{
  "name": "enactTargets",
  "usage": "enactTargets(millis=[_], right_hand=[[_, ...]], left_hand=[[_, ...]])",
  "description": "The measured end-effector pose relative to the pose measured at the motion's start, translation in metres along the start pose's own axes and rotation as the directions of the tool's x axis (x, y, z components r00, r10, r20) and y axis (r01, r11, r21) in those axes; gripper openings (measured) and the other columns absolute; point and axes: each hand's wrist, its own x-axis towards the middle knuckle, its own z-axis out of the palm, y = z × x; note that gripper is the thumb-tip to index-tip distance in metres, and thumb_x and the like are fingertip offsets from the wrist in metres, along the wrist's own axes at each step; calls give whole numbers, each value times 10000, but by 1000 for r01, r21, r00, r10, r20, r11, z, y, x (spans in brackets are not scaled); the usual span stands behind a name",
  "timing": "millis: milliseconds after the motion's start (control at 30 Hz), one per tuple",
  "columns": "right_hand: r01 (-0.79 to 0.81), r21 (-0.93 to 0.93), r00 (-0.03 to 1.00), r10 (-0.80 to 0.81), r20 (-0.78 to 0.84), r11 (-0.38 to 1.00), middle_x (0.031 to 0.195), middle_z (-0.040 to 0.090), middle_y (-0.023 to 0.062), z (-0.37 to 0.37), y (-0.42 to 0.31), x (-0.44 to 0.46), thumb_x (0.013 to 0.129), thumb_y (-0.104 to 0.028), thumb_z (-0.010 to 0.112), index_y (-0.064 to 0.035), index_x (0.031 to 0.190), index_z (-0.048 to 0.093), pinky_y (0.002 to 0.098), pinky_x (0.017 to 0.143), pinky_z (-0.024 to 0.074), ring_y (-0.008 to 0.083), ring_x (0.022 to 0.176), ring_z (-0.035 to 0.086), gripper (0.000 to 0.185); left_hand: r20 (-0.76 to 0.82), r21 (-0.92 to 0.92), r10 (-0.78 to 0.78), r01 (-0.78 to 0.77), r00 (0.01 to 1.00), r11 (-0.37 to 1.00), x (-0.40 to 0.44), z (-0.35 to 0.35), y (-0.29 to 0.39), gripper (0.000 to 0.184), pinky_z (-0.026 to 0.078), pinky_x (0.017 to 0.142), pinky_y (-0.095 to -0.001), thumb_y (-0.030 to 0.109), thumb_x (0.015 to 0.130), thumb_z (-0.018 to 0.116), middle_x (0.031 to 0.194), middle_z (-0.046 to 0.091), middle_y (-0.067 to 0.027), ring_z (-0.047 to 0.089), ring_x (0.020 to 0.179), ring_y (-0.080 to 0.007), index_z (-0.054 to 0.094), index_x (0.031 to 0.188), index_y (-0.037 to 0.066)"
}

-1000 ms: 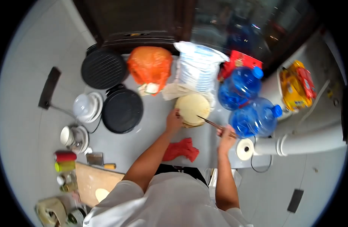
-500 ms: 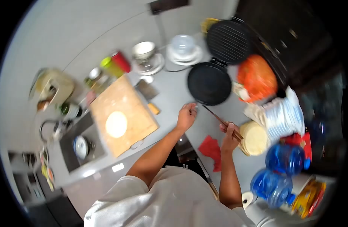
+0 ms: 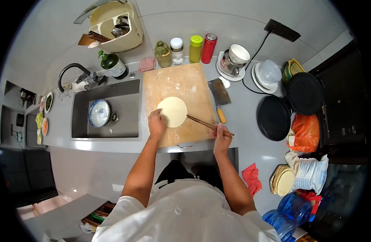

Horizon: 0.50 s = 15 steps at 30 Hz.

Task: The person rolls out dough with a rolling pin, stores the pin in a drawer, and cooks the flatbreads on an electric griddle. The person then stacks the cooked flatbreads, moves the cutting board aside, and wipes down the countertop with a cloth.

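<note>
A thin round of pale dough (image 3: 173, 111) lies flat on the wooden board (image 3: 177, 80). My left hand (image 3: 157, 124) is at the dough's left edge, its fingertips touching it; whether it pinches the edge is hard to see. In my right hand (image 3: 222, 137) is a pair of chopsticks (image 3: 201, 122), their tips at the dough's right edge. To the right of the board lies a cleaver (image 3: 219, 92) with a wooden handle. A stack of flatbreads (image 3: 282, 180) sits farther right, beside a white bag (image 3: 312, 172).
The sink (image 3: 82, 121) with a bowl (image 3: 99, 113) is left of the board. Bottles and a red flask (image 3: 209, 48) line the wall. Right are stacked dishes (image 3: 267, 74), the open black pan (image 3: 274, 117), an orange bag (image 3: 305, 131) and a red cloth (image 3: 252, 178).
The view has swung left from the flatbread stack to the board. My left hand has left the stack and reached the dough; the chopsticks in my right hand have moved there too.
</note>
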Motion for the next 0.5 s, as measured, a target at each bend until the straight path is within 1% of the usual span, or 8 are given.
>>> enactTargets(millis=[100, 200, 267, 300, 367, 400, 433, 500], right_hand=[[-39, 88, 998, 43, -51, 995, 923, 711, 75, 27, 15, 10, 1070, -287, 639, 35, 1086, 694, 272, 724, 576, 133, 757, 670, 328], [-82, 208, 977, 120, -179, 975, 1019, 721, 77, 54, 22, 20, 1062, -245, 653, 54, 1079, 697, 305, 780, 589, 143, 875, 686, 303], [138, -3, 985, -137, -102, 990, 1102, 726, 103, 65, 40, 30, 1025, -189, 695, 37, 1090, 709, 329, 846, 587, 191, 958, 697, 235], [252, -101, 965, -257, -41, 962, 1143, 729, 116, 71, 40, 34, 1006, -160, 716, 28, 1095, 715, 341, 879, 586, 214, 999, 702, 208], [620, -393, 784, -524, 333, 679, 1200, 707, 161, 76, 36, 46, 1000, -170, 712, -4, 1089, 734, 357, 928, 583, 288, 1056, 700, 190], [769, -450, 640, -553, 533, 455, 1228, 696, 184, 78, 33, 50, 996, -174, 710, -19, 1086, 743, 366, 952, 581, 325, 1085, 698, 182], [770, -460, 636, -478, 606, 442, 1291, 667, 206, 78, 45, 59, 912, -120, 751, -72, 1146, 750, 408, 1029, 549, 368, 1189, 653, 238], [802, -523, 597, -360, 717, 287, 1333, 654, 180, 71, 55, 74, 868, -94, 759, -71, 1163, 744, 427, 1067, 523, 354, 1261, 613, 297]], left_hand=[[59, 64, 4, -8, 998, 998, 29, 3, -22, 401, 537, 967, -470, 77, 873, 651, 1193, 697, -229, 661, 1079, -420, 667, 1260, -23], [243, 59, -179, 170, 953, 984, 53, 4, -18, 427, 546, 942, -473, 143, 845, 721, 1190, 697, -236, 663, 1092, -417, 671, 1241, -7], [341, 4, -294, 311, 893, 950, 64, -8, -3, 408, 547, 934, -475, 183, 821, 760, 1196, 694, -235, 661, 1102, -419, 689, 1187, 18], [389, -17, -344, 380, 855, 925, 68, -8, -2, 400, 548, 930, -477, 204, 808, 780, 1198, 693, -235, 660, 1108, -419, 698, 1160, 31], [457, -20, -329, 379, 826, 925, 74, -5, -7, 353, 549, 907, -479, 220, 805, 791, 1149, 709, -213, 671, 1071, -409, 710, 1106, 54], [490, -19, -322, 379, 810, 925, 75, -1, -12, 330, 549, 896, -481, 228, 804, 796, 1125, 717, -202, 677, 1053, -404, 715, 1079, 66], [434, 4, -248, 273, 866, 962, 73, 6, -18, 310, 550, 882, -482, 231, 812, 793, 1095, 724, -187, 683, 1029, -394, 717, 1066, 69], [324, 68, -74, 55, 943, 996, 69, 14, -25, 271, 551, 853, -484, 235, 830, 787, 1034, 737, -158, 696, 981, -376, 721, 1039, 76]])
